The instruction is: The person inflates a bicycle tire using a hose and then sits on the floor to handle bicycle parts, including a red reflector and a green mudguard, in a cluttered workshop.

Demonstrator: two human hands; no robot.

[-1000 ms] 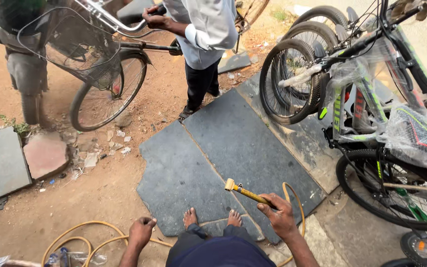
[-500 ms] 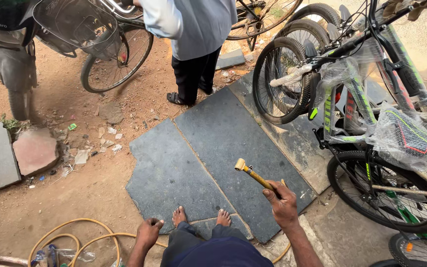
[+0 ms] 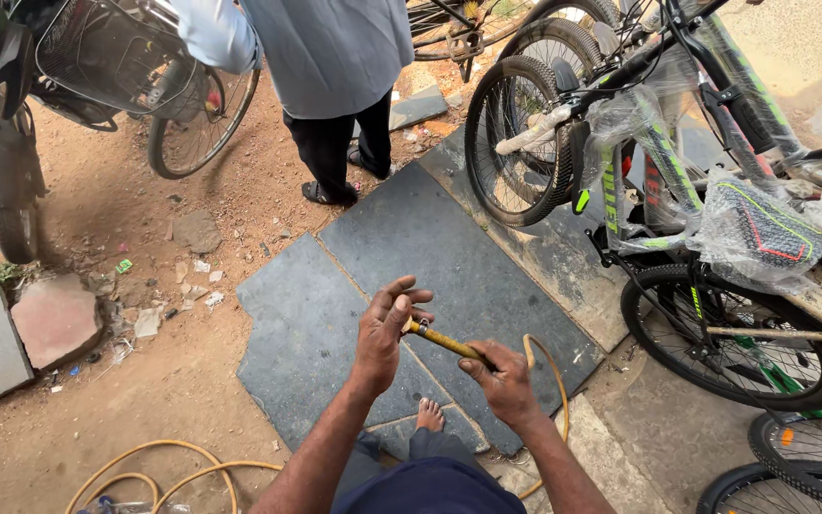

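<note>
1. While the person looks down, both hands meet in front of the knees, over the dark stone slabs [image 3: 487,276].
2. The right hand [image 3: 504,381] is closed around the yellow nozzle [image 3: 447,341] at its near end.
3. The left hand [image 3: 387,326] is spread wide, its fingers fanned out. Its palm lies against the far tip of the yellow nozzle. It does not grip it.
4. The yellow nozzle is tilted, with its far tip up and to the left, between the two hands.
5. A thin yellow hose [image 3: 554,376] curves away from the right hand and loops down past the wrist.
6. More yellow hose loops [image 3: 159,471] lie on the dirt at the lower left.
7. One bare foot [image 3: 429,415] rests on the slabs, just below the hands.
8. To the right stand new bicycles [image 3: 677,181], close together and wrapped in clear plastic.
9. At the top another person [image 3: 335,86] in a grey shirt and dark trousers stands on the dirt, next to a bicycle with a wire basket [image 3: 111,52].
10. A reddish stone [image 3: 54,319] lies on the dirt at the left, well apart from the hands.
</note>
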